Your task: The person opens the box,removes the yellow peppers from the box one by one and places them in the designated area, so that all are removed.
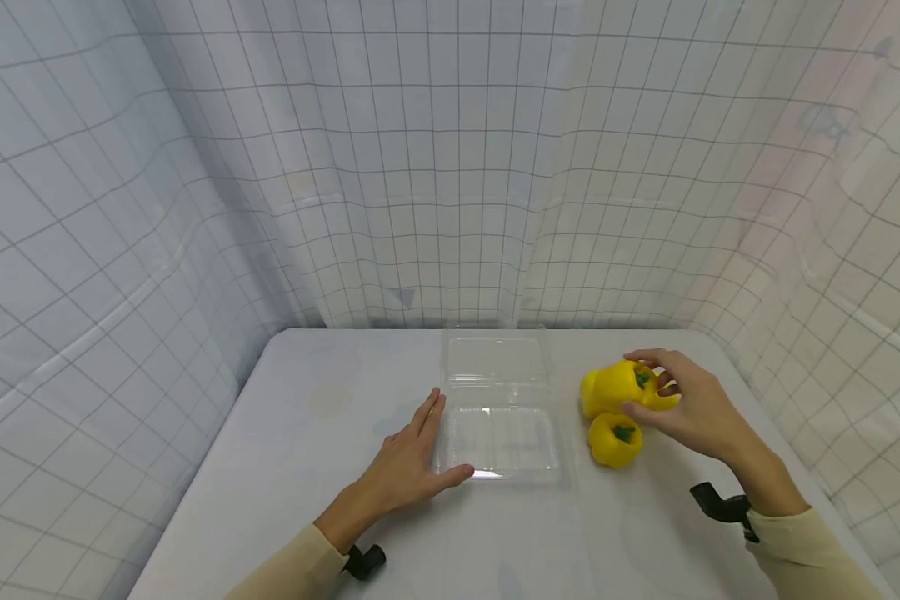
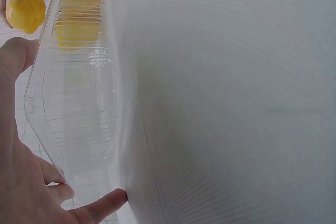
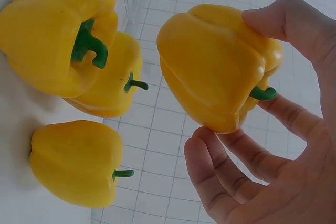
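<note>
My right hand (image 1: 693, 408) grips a yellow bell pepper (image 3: 215, 66) between the thumb and fingers, raised over the others, its green stem toward the palm. Three more yellow bell peppers rest on the table: a large one (image 3: 42, 30), one partly behind it (image 3: 113, 77), and a separate one (image 3: 76, 163). My left hand (image 1: 408, 467) lies at the left side of a clear plastic container (image 2: 79, 108), fingers extended and the thumb at its near edge. The container lies unfolded, with its lid (image 1: 497, 358) hinged back toward the curtain.
The white table (image 1: 300, 425) carries the container in the middle and the peppers on the right. Checked white curtains (image 1: 450, 167) enclose its back and sides. Black wrist mounts (image 1: 720, 504) sit at both sleeves.
</note>
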Tool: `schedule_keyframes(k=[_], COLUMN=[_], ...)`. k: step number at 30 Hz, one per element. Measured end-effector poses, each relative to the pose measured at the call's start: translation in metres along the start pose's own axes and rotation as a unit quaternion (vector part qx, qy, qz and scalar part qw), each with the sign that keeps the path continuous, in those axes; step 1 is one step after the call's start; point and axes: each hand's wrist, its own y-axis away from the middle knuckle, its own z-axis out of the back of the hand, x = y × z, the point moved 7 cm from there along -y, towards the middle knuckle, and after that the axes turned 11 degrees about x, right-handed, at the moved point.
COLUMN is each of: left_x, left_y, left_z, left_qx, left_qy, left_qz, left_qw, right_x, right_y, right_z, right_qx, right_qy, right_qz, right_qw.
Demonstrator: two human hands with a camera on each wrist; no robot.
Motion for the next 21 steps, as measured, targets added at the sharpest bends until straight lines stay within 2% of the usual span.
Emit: schedule_keyframes(k=[11,21], left_x=[0.000,-0.001], left_y=[0.001,0.002], left_z=[-0.001,0.000], left_qx=[0.001,0.001], left_qy=[0.000,0.005], left_qz=[0.004,0.003], left_qw=[1.0000,1.0000], right_x=[-0.012,-0.023], right_y=[0.007,0.012], right_z=[0.005,0.006], right_qx=[-0.008,0.002], right_qy=[0.014,0.022], right_qz=[0.012,-0.010], right_qw=[1.000,1.000])
